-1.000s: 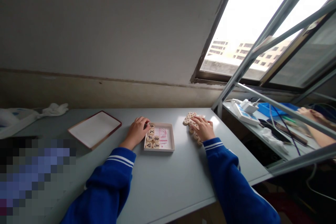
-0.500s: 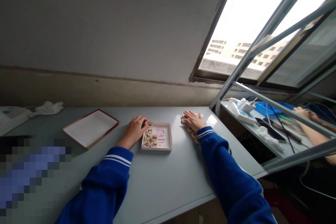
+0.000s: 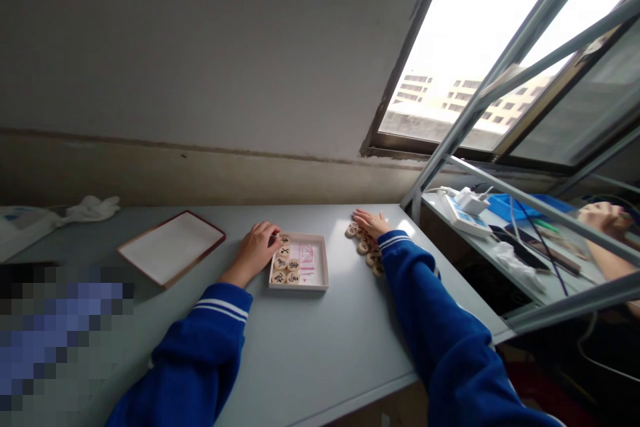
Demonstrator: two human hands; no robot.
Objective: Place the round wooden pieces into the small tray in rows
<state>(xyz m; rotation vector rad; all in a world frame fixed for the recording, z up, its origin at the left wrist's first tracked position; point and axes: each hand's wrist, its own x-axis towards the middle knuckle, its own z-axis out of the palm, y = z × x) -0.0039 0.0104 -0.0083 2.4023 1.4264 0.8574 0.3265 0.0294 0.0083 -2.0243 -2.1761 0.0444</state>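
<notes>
Xiangqi pieces (image 3: 371, 258) lie heaped on the desk's (image 3: 305, 353) right side; the right hand (image 3: 369, 223) has edged toward the heap's far end, baring more of them to reach, while six show in the shallow box (image 3: 324, 263), as before; its fingers look nearly straight, undersides hidden, any hold untellable; the left hand (image 3: 254, 250) curls by the box's far-left corner, its grip likewise unclear.

Desk (image 3: 305, 353) with box (image 3: 299, 287), lid (image 3: 173, 247), discs (image 3: 362, 248)
</notes>
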